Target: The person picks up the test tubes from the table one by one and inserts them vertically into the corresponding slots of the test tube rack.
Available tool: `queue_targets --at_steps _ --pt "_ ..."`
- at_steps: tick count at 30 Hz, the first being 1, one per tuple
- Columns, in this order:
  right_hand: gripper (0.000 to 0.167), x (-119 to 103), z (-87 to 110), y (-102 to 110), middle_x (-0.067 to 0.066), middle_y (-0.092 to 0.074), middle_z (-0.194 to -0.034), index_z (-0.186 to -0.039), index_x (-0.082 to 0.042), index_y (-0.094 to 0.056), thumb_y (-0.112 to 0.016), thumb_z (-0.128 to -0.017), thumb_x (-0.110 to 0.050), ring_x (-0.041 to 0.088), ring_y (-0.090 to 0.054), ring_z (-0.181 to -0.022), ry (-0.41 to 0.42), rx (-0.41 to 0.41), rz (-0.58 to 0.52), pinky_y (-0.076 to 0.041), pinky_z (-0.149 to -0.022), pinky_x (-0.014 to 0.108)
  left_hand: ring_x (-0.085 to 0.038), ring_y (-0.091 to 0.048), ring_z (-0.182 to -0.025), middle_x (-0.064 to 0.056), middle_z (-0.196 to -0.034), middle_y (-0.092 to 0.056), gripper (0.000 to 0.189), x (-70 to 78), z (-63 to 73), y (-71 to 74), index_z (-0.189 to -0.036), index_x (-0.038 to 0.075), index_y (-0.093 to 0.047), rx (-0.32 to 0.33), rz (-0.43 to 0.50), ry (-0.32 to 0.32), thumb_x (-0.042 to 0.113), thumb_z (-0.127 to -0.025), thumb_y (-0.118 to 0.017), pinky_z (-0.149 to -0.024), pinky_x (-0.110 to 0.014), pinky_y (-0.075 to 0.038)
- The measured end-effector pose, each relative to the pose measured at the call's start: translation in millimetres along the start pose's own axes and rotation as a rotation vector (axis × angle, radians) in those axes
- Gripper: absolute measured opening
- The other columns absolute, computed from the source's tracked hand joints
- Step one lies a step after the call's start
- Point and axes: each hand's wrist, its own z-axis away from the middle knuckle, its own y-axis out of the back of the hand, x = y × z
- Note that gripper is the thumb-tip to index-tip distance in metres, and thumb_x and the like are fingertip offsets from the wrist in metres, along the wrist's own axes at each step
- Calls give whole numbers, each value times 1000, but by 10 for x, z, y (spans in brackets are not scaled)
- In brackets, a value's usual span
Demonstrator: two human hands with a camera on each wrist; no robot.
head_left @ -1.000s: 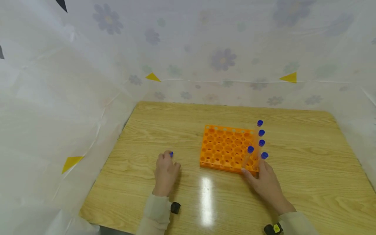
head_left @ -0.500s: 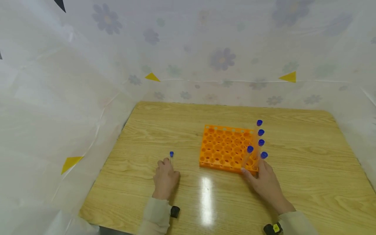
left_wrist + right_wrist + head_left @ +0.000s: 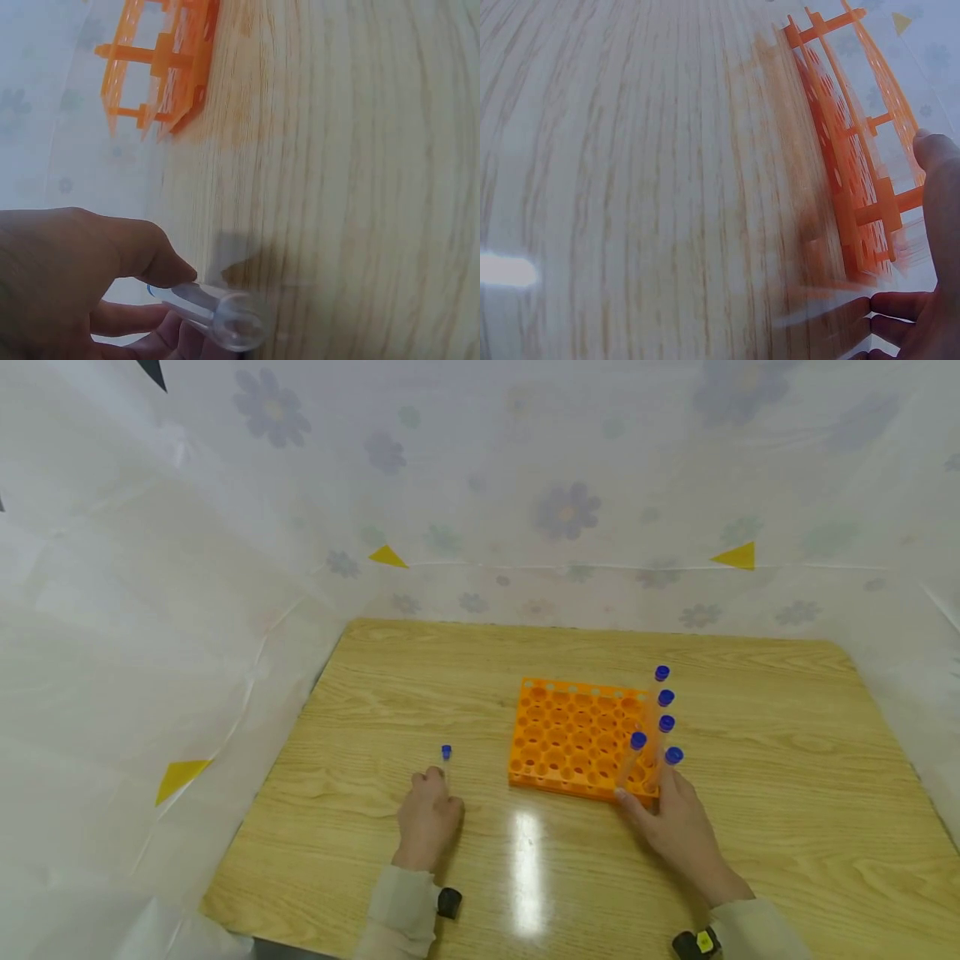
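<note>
My left hand (image 3: 431,797) pinches a clear tube with a blue cap (image 3: 446,751) just above the wooden table (image 3: 787,760), left of the orange rack (image 3: 570,739). In the left wrist view the thumb and fingers (image 3: 150,259) grip the tube (image 3: 217,315) near its round bottom end. My right hand (image 3: 654,800) rests against the rack's near right corner, thumb along the front and fingers on the right side. Several blue-capped tubes (image 3: 666,723) stand in the rack's right columns. The right wrist view shows the thumb (image 3: 936,161) and fingertips (image 3: 900,309) beside the rack (image 3: 855,172).
White flowered plastic sheeting (image 3: 225,568) walls in the table at the left, back and right, with yellow triangles (image 3: 738,557) stuck to it. Black wrist devices (image 3: 448,902) sit on both sleeves. Bare wood lies between the hands and behind the rack.
My left hand has drawn back toward me a little and the tube it holds now sticks out further, its cap shifted slightly right. The right hand and rack have stayed put.
</note>
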Motion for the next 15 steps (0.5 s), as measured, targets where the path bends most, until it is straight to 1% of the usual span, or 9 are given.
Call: queue_targets --at_steps 4,7,10,12,15 --pt "99 4 0 -2 35 -22 -156 -159 -12 8 -50 -96 -62 57 -24 -140 0 1 -1 -22 -110 72 -27 -61 -74 -22 -106 -63 38 17 -1 -3 -122 -4 -60 -6 41 -12 10 -87 -62 -59 -43 -53" --pt "99 0 0 1 35 -22 -157 -159 -12 8 -50 -96 -62 58 -24 -140 -1 0 0 -22 -110 72 -27 -64 -81 -20 -107 -65 36 26 -2 -5 -123 -3 -61 -19 87 -14 11 -90 -62 -66 -42 -55" --pt "99 -2 1 0 34 -22 -157 -159 -13 8 -50 -96 -62 57 -24 -140 2 2 0 -22 -110 72 -28 -65 -90 -18 -110 -65 35 25 -6 -11 -124 -3 -61 -33 139 -18 12 -92 -60 -75 -43 -56" --pt "99 -2 3 -3 34 -22 -157 -159 -12 8 -51 -96 -61 57 -24 -140 7 6 0 -22 -110 71 -28 -64 -95 -17 -110 -65 33 25 -9 -13 -123 -3 -62 -32 172 -34 10 -93 -59 -79 -44 -56" --pt "99 3 4 -5 35 -23 -157 -159 -11 8 -51 -96 -60 57 -25 -140 11 10 3 -22 -110 71 -26 -62 -97 -16 -110 -64 32 43 -13 -6 -123 -4 -61 -21 221 -49 9 -93 -60 -83 -43 -55"
